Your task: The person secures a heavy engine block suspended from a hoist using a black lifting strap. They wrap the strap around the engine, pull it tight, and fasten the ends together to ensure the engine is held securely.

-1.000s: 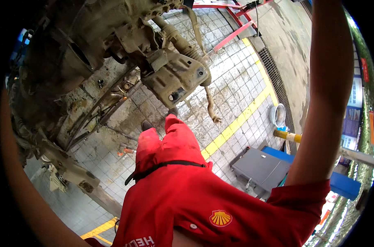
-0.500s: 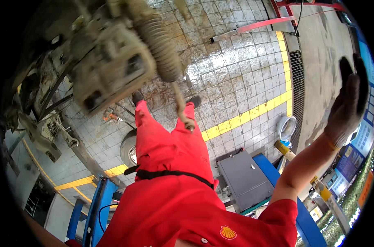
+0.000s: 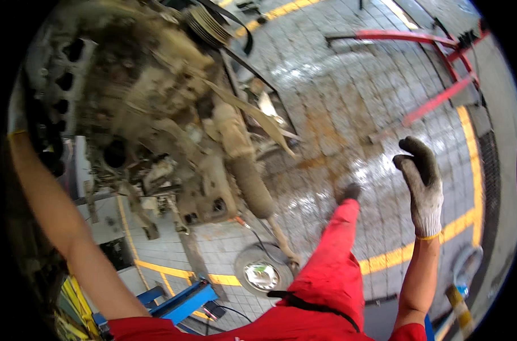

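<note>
A large mud-caked vehicle engine and undercarriage assembly [image 3: 150, 102] fills the upper left. My left arm reaches along its left side, and my gloved left hand [image 3: 17, 108] is beside the pale metal part with dark round holes [image 3: 71, 79]. Its fingers are lost in the dark rim, so contact and grip cannot be made out. From the assembly a ribbed boot [image 3: 250, 184] slants down, with a rod [image 3: 281, 238] below it. Out to the right, over the tiled floor, my right hand [image 3: 424, 187], in a grey-and-white work glove, is open with loosely bent fingers and holds nothing.
A wheel [image 3: 263, 270] lies on the floor below the rod. Red metal bars [image 3: 406, 35] stick out at the upper right. Blue lift parts [image 3: 184, 301] stand at the lower left. A yellow line [image 3: 406, 253] and a drain grate [image 3: 489, 165] run along the right.
My view has swung left, bringing the engine assembly and my left arm into sight. My right hand has come down from its raised place at the right, its fingers now more bent.
</note>
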A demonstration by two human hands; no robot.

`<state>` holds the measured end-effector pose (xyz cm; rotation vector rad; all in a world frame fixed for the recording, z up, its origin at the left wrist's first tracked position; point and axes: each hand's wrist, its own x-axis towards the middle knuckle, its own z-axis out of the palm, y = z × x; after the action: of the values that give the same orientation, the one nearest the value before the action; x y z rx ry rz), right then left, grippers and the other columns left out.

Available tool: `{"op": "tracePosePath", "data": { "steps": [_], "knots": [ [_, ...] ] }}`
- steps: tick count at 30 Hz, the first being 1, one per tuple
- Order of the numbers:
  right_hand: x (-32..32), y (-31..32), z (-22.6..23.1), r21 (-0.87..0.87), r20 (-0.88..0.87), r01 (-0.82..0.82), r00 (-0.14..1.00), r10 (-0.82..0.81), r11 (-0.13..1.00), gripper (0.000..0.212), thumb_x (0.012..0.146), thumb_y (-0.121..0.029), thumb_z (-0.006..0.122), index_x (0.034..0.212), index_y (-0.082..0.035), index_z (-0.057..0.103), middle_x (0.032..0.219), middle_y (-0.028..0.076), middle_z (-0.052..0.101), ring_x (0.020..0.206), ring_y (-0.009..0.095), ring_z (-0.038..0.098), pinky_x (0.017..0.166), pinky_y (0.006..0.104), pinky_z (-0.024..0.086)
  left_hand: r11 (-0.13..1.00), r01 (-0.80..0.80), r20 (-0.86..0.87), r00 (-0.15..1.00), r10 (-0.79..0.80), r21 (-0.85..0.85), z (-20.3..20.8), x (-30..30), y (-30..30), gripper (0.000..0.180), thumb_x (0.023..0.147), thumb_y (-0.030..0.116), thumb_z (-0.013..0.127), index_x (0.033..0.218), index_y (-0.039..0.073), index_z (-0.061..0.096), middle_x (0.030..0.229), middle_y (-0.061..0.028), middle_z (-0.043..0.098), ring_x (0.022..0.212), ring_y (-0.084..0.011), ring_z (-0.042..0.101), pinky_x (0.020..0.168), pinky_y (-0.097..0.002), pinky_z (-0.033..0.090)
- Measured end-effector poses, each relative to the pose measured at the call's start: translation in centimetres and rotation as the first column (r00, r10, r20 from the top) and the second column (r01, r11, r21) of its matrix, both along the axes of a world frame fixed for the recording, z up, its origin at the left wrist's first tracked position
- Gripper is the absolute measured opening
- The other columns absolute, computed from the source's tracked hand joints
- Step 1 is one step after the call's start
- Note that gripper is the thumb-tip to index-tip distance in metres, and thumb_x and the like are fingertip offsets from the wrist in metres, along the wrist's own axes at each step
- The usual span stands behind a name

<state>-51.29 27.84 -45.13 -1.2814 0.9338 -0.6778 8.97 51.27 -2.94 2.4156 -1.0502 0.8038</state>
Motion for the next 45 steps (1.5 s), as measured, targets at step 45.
{"op": "tracePosePath", "data": {
  "steps": [45],
  "knots": [
    [43.0, -28.1, 23.4, -0.846, 0.383, -0.307, 0.218, 0.897, 0.436, 0.038, 0.088, -0.028, 0.077, 0.119, -0.007, 0.069, 0.103, 0.016, 0.072, 0.093, 0.031, 0.071, 0.081, 0.0410, 0.057, 0.693, -0.455, -0.346, 0.888, 0.304, -0.559, 4.5, -2.9, -5.1, 0.059, 0.104, 0.037, 0.062, 0.149, 0.001, 0.050, 0.143, -0.0130, 0.059, 0.123, -0.0273, 0.060, 0.104, -0.0417, 0.051]
  ]
}}
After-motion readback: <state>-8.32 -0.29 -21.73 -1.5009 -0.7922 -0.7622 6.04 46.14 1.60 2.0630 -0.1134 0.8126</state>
